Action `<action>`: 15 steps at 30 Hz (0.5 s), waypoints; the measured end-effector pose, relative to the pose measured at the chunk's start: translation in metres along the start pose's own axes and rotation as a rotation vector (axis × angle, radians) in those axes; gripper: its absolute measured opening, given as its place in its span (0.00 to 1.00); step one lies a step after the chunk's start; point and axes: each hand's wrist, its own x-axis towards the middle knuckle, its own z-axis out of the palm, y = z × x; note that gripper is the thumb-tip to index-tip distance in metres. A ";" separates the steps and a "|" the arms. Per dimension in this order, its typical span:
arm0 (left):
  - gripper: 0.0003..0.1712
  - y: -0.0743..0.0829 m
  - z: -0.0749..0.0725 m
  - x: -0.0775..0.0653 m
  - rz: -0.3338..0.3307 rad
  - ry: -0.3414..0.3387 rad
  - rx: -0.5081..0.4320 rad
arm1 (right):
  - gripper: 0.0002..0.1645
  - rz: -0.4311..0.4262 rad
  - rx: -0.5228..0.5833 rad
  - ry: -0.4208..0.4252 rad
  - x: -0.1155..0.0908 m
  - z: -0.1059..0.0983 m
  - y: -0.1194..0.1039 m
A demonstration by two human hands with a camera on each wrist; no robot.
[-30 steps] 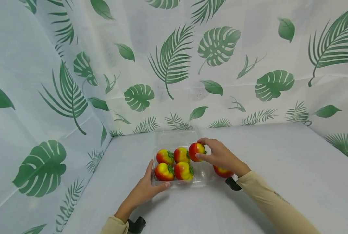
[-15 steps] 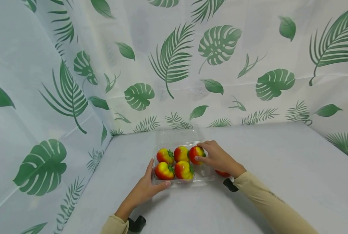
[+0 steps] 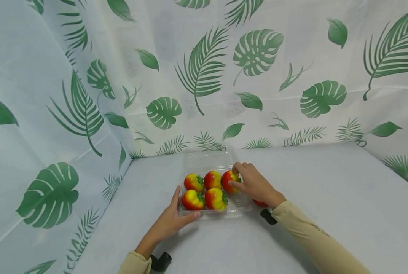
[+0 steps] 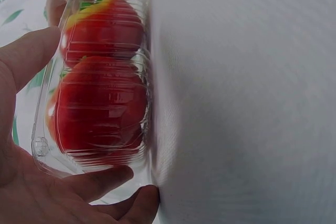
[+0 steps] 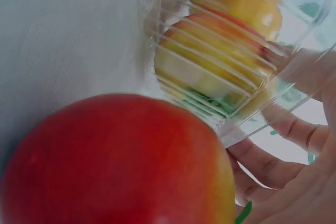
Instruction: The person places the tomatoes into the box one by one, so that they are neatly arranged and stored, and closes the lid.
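A clear plastic clamshell box with its lid raised at the back holds several shiny red-and-yellow persimmons with green leafy tops. My left hand holds the box's front left corner, thumb along the front wall and fingers on the left end; in the left wrist view the thumb lies against the rim. With thumb and fingers spanning it, my right hand holds a persimmon low in the back right of the box. Another persimmon lies outside, right of the box, partly hidden under my right wrist.
The box stands on a white-covered table. Behind and left hang white sheets printed with green leaves. A dark wrist-worn piece sits below my right wrist, another dark piece below the left.
My right hand has brought its persimmon down into the back right of the box, and its wrist has shifted slightly left. The left hand has stayed at the corner.
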 end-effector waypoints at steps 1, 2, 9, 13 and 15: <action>0.73 0.000 0.000 0.000 -0.001 0.000 0.001 | 0.22 0.002 -0.003 0.004 0.000 0.000 0.000; 0.73 0.001 0.000 0.001 -0.001 0.001 0.003 | 0.22 0.000 -0.006 0.008 -0.001 -0.001 0.001; 0.73 0.003 0.000 0.002 0.008 -0.001 0.010 | 0.23 -0.011 0.005 0.011 -0.002 -0.006 0.004; 0.73 0.002 0.000 0.001 0.003 0.003 0.012 | 0.25 -0.031 0.017 0.000 -0.003 -0.008 0.005; 0.73 0.001 0.001 0.000 -0.002 0.003 0.012 | 0.28 -0.023 0.033 -0.011 -0.004 -0.009 0.005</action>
